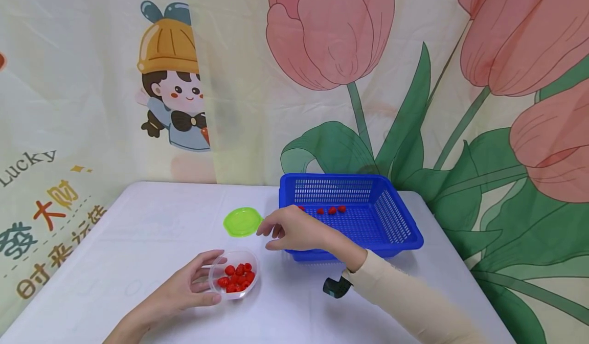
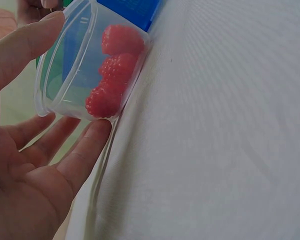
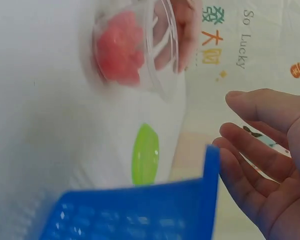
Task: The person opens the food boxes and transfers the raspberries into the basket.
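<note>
A clear plastic tub [image 1: 236,296] of red raspberries [image 1: 236,280] stands on the white table. My left hand [image 1: 184,287] holds it from the left, thumb on the near side and fingers around the far side. In the left wrist view the thumb lies by the rim of the tub [image 2: 65,102] and a fingertip touches its lower wall. Over the near left edge of the blue basket [image 1: 405,226] hovers my right hand [image 1: 296,229], fingers loosely bent and holding nothing. Several raspberries [image 1: 332,210] lie inside the basket, partly hidden by the hand.
A bright green lid [image 1: 242,222] lies flat behind the tub, left of the basket. The white tabletop [image 1: 152,221] ends at a printed cloth backdrop [image 1: 239,78]. A black device [image 1: 337,287] is strapped at my right wrist.
</note>
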Action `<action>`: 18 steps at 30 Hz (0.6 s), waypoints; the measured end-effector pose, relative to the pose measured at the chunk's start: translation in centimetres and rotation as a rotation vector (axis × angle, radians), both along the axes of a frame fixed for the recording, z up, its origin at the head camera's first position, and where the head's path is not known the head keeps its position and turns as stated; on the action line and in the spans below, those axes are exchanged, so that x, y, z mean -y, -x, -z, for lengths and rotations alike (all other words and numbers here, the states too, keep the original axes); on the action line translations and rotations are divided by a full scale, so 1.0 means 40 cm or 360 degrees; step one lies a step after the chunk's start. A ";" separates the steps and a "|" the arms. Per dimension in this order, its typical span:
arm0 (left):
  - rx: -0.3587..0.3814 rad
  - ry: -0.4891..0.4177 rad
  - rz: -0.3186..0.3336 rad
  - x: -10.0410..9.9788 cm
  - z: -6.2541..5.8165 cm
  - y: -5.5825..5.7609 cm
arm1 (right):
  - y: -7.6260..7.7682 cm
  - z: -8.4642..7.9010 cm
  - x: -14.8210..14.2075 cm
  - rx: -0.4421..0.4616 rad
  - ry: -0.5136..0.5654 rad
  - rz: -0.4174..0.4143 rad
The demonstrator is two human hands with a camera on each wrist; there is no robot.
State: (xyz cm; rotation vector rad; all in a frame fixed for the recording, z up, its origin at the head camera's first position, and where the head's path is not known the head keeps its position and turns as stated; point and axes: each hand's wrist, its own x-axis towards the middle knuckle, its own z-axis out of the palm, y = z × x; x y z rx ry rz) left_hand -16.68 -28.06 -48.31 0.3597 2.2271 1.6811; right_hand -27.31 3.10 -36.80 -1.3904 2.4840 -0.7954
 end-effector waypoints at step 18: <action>-0.0012 -0.0050 0.0024 0.004 -0.009 -0.011 | -0.042 0.089 0.140 0.0038 -0.0057 -0.0232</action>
